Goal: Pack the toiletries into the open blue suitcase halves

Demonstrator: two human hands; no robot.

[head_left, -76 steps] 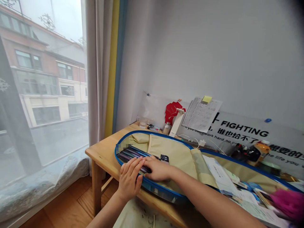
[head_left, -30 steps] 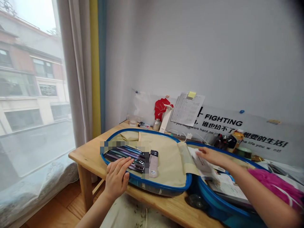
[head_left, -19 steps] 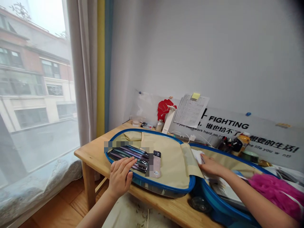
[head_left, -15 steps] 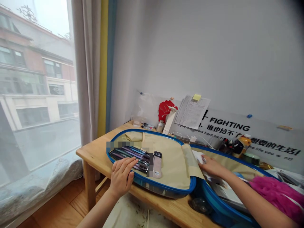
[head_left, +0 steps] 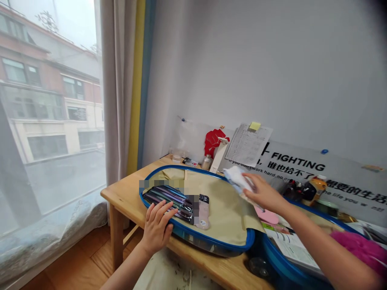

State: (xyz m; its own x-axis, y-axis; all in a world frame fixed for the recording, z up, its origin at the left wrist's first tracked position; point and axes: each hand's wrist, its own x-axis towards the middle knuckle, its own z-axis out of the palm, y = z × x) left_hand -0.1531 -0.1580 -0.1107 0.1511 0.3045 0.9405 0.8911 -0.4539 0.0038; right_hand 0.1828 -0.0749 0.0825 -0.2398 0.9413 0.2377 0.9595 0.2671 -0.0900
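Observation:
An open blue suitcase (head_left: 211, 241) with beige lining lies on the wooden desk (head_left: 127, 193). My left hand (head_left: 157, 229) rests, fingers stretched, on a flat pack of dark pens (head_left: 171, 198) in the left half. Beside the pack lies a pale pink packet (head_left: 204, 212). My right hand (head_left: 262, 193) is raised over the suitcase's middle, closed on a blurred white paper or booklet (head_left: 237, 178). A pink flat item (head_left: 267, 215) shows just under that hand.
The right half holds booklets (head_left: 293, 249) and a magenta bundle (head_left: 359, 249). Bottles (head_left: 314, 188), cables, a white stand (head_left: 220, 155) and pinned papers (head_left: 248, 145) line the wall. A curtain (head_left: 121, 88) and window are left.
My right hand has risen from the right half of the suitcase with a white paper and moved left. My left hand stays on the pen pack. The view shifted slightly.

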